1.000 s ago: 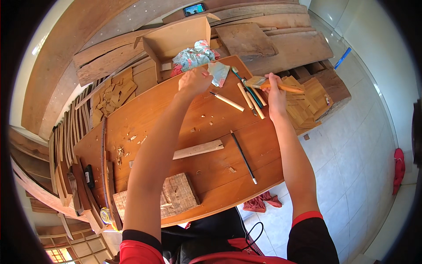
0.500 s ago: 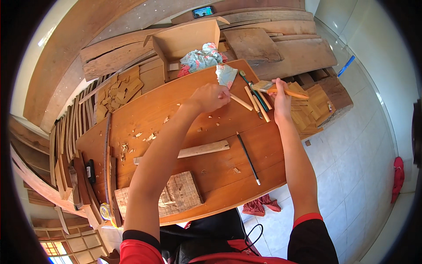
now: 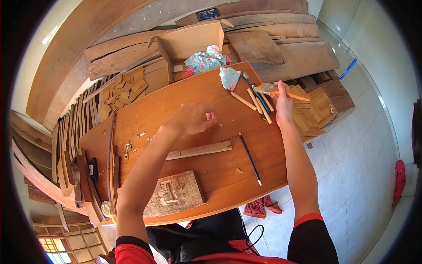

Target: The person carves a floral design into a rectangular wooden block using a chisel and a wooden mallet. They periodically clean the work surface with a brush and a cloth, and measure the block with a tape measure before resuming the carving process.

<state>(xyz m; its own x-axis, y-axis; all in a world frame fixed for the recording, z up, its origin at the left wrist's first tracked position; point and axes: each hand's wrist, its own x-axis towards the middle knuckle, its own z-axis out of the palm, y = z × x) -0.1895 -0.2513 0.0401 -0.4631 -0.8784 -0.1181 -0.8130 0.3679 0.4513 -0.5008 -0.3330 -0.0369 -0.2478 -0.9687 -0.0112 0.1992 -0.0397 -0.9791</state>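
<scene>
My left hand (image 3: 191, 119), slightly blurred, hovers over the middle of the wooden table (image 3: 233, 189), fingers curled in; what they hold, if anything, is hidden. My right hand (image 3: 282, 99) grips a flat paintbrush (image 3: 299, 95) with an orange handle, above several wood-handled carving tools (image 3: 242, 100) and a green-handled tool (image 3: 248, 81). A pale blue patterned cloth (image 3: 229, 79) lies beside them. Lower down are a black pencil (image 3: 250, 158), a pale wood strip (image 3: 200, 149) and a carved wooden block (image 3: 178, 193), partly behind my left arm, with shavings (image 3: 127, 149) to the left.
An open cardboard box (image 3: 184, 37) with crumpled fabric (image 3: 204, 61) sits behind the table, among stacked planks (image 3: 290, 53). Thin wood strips (image 3: 70, 141) lean at left. A phone (image 3: 206, 14) rests at the back, parquet pieces (image 3: 318, 110) at right, red cloth (image 3: 259, 207) on the floor.
My left hand has moved down and toward me, away from the back edge and blue cloth. My right hand still grips the brush. The whole view has shifted slightly.
</scene>
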